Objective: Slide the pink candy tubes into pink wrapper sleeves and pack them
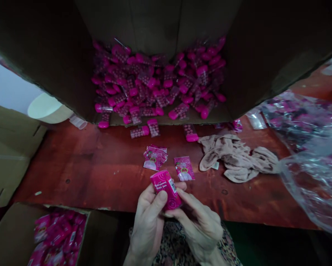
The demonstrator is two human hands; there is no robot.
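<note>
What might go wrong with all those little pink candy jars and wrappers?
The jars at the big box's front edge could roll off the table. The loose labels might slide or get mixed up if the hands brush them. The pink pack might slip from the left hand and right hand.

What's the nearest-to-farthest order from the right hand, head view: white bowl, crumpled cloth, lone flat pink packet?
1. Lone flat pink packet, just beyond the right hand
2. Crumpled cloth, farther right
3. White bowl, far left
</note>
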